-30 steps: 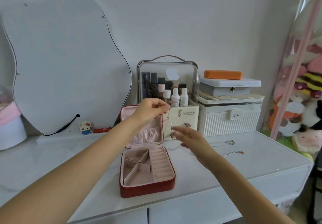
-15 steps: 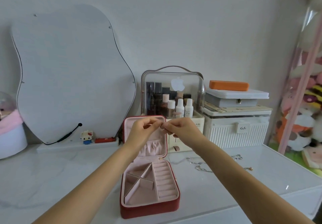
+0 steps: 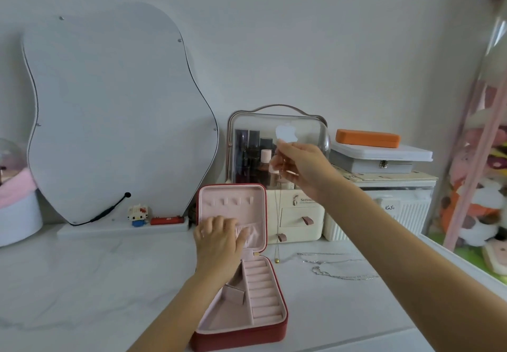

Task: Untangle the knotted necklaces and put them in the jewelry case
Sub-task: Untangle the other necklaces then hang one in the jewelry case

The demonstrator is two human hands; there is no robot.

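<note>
A red jewelry case (image 3: 277, 331) with pink lining stands open on the white table, lid upright. My left hand (image 3: 219, 242) pinches the elastic pocket in the lid's lower half. My right hand (image 3: 301, 168) is raised to the right of the lid and pinches the top of a thin gold necklace (image 3: 278, 231), which hangs straight down to a small gold bead just above the table. Silver necklaces (image 3: 337, 268) lie loose on the table right of the case.
A clear-domed cosmetics organizer (image 3: 307, 132) with drawers stands behind the case. White storage boxes (image 3: 384, 159) topped by an orange case (image 3: 367, 137) are at the right. A curved mirror (image 3: 115, 110) leans at the left. Plush toys fill the far right.
My hands were together at the lid's top. Now my left hand has dropped to the lid pocket, and my right hand has lifted up and right with the gold necklace.
</note>
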